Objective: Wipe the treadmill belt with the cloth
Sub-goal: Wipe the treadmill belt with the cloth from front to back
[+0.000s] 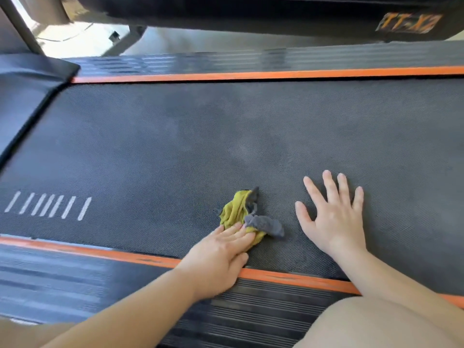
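- Left hand [221,257]: fingers straight and together, pressing flat on cloth [237,209], close to the near edge of belt [226,126].
- Right hand [334,219]: spread flat on belt, just beside cloth, holding nothing.
- Advised: even palm pressure, overlapping strokes toward the far edge.
- Cloth: crumpled, soft, yellow and grey.
- Belt: dark, finely grained, faint smears mid-surface; orange strip [288,276] borders it.

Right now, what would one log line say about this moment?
left hand: presses cloth on belt | right hand: flat on belt, fingers spread | cloth: bunched, near orange strip
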Motion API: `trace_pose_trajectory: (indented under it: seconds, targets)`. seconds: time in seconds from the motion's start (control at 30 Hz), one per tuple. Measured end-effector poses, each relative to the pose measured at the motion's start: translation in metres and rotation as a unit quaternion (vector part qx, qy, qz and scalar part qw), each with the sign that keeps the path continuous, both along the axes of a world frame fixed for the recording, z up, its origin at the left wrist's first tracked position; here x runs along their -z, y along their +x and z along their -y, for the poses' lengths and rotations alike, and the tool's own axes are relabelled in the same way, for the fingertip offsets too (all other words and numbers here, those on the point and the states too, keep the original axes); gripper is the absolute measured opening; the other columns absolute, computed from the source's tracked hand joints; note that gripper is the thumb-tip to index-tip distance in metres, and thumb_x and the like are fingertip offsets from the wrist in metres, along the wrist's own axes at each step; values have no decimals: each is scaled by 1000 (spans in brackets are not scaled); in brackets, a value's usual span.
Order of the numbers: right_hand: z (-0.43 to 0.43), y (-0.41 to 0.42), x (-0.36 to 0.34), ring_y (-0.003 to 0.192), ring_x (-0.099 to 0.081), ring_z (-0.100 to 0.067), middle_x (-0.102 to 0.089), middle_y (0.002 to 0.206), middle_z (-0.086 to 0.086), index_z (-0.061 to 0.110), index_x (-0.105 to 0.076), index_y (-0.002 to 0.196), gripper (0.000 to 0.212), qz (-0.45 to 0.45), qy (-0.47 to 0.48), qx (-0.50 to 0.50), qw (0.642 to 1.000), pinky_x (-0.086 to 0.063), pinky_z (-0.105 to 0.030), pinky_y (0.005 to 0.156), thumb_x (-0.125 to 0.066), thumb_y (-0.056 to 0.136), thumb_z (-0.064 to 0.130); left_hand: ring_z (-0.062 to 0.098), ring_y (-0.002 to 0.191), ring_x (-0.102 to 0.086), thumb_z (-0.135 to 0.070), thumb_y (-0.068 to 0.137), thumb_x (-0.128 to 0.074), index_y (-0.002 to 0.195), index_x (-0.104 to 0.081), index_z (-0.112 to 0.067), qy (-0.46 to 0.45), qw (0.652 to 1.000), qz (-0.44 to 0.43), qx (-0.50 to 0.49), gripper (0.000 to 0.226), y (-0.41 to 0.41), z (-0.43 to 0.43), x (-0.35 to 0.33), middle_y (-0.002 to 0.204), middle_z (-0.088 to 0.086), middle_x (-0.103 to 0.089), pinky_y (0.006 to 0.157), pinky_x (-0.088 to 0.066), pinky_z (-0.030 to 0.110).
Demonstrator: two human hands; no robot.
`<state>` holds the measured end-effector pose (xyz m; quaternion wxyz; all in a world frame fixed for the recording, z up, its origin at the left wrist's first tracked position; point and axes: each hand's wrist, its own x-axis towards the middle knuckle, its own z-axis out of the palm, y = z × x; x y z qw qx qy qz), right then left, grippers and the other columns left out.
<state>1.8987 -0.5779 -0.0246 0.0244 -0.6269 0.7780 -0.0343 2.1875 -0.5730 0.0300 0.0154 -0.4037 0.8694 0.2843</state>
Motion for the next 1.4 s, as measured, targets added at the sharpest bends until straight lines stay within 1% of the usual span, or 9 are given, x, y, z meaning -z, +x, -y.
trace_pose_trajectory:
  seconds: [0.13,0.23,0.43,0.57,0.73,0.93,1.1,1.3,1.4]
  targets:
    - [1,0,1,158,-6,-36,-17,171,-8,41,-23,162,69,-5,-3,0,1000,-8,-67,123,-25,98,68,7,150,-33,-47,106,-42,156,-40,-37,-45,998,-17,37,51,8,4,-17,163,-15,-35,124,-28,30]
    - [0,0,1,158,-6,-36,-17,171,-9,40,-23,162,69,-5,-5,-2,1000,-8,-67,123,-24,99,68,20,124,-60,-43,103,-48,144,-57,-29,-160,987,-22,26,44,4,18,-16,146,-3,-56,96,-57,40]
    - [0,-1,3,158,-6,-36,-17,171,-9,39,-25,162,69,-5,-6,-3,1000,-8,-66,123,-27,99,67,24,157,20,-69,101,-26,163,0,-42,-103,972,156,140,73,-14,46,26,171,-6,12,128,9,47]
    - [1,0,4,159,-5,-35,-17,171,-8,40,-27,161,69,10,-12,1,1000,-5,-66,123,-30,98,67,19,159,1,-57,105,-13,164,-14,-35,-174,959,158,156,63,2,85,32,172,-8,-7,129,-7,49]
    - [1,0,4,159,-5,-35,-18,171,-8,40,-28,161,68,15,-11,2,1000,-5,-65,124,-29,98,67,22,159,4,-43,107,-15,164,-17,-25,-94,972,121,-179,60,-50,74,35,173,-3,-5,128,-7,52]
    - [1,-1,3,158,-9,-37,-21,170,-10,38,-31,160,69,5,-16,-3,1000,-8,-66,123,-32,96,65,18,157,-21,-42,104,-28,159,-35,-20,-195,959,80,189,60,-45,72,36,167,-1,-31,128,-16,45]
    - [1,-1,4,159,-2,-33,-14,172,-7,41,-23,162,68,10,-5,1,1000,-4,-64,124,-23,99,68,24,159,-11,-31,109,-22,164,-15,-16,-141,973,106,-150,58,-38,98,32,171,2,-15,129,-8,45]
    - [1,-1,3,158,-6,-36,-18,171,-9,39,-27,161,69,2,-10,-2,1000,-7,-66,123,-30,97,65,23,153,-32,-39,104,-32,150,-50,-15,-196,968,71,138,56,-40,51,28,161,2,-43,125,-25,46]
    - [0,-1,2,159,-5,-35,-17,172,-9,40,-26,162,69,8,-10,-3,1000,-5,-65,124,-26,99,67,22,155,-23,-40,105,-20,155,-40,-15,-206,971,120,10,60,-19,91,20,164,0,-37,127,-17,41]
